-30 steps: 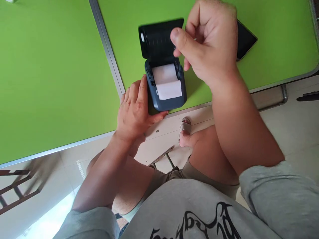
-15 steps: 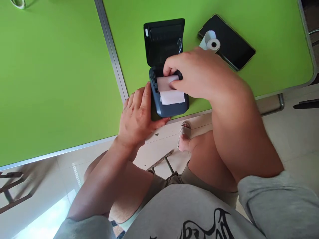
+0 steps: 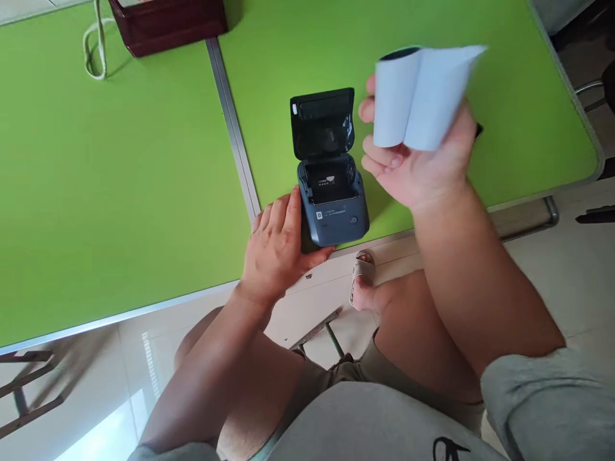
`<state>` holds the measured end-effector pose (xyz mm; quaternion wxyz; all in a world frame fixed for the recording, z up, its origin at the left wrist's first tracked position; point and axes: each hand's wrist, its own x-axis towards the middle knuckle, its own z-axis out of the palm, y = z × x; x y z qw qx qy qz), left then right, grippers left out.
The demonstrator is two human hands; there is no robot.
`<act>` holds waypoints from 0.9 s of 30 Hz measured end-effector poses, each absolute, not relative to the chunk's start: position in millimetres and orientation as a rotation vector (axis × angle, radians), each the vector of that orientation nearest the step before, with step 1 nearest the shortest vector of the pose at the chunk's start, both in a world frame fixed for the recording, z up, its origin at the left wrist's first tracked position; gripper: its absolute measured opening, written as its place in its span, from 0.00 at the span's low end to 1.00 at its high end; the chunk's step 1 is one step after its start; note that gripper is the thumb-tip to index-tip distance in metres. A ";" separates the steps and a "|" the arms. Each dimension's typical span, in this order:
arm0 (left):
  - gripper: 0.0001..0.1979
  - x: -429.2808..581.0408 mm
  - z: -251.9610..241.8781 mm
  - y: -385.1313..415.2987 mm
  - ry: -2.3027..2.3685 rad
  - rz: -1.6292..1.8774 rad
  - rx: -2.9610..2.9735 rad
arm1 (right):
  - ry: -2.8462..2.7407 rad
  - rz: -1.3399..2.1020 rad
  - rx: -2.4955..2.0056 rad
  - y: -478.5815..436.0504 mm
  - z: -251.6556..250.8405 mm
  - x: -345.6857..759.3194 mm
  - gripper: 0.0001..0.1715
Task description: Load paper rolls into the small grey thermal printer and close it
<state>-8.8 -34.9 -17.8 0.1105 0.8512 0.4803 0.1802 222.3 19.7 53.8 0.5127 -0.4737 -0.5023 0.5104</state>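
Two hands are working around the grey printer, which is sitting at the near edge of the green table. The left hand is lying open and flat against the printer's left side, thumb at its front corner, seemingly bracing it against sliding. The right hand is gripping a white paper roll aloft, up and right of the printer, its loose end fanning outward. The lid is standing open behind the bare paper bay.
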 end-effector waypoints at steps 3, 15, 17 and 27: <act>0.56 -8.2 -16.6 -35.1 1.431 0.535 2.521 | -1.136 1.194 -1.275 24.7 43.1 224.7 0.26; 0.55 -9.5 -16.1 -35.0 1.404 0.525 2.456 | -1.307 0.679 -1.461 16.0 2.5 225.9 0.15; 0.55 -9.5 -16.4 -34.8 1.399 0.521 2.463 | -1.469 0.507 -1.519 11.8 -1.0 232.9 0.14; 0.58 -8.4 -14.4 -34.4 1.405 0.473 2.527 | -1.822 0.223 -1.526 5.2 -21.1 261.9 0.17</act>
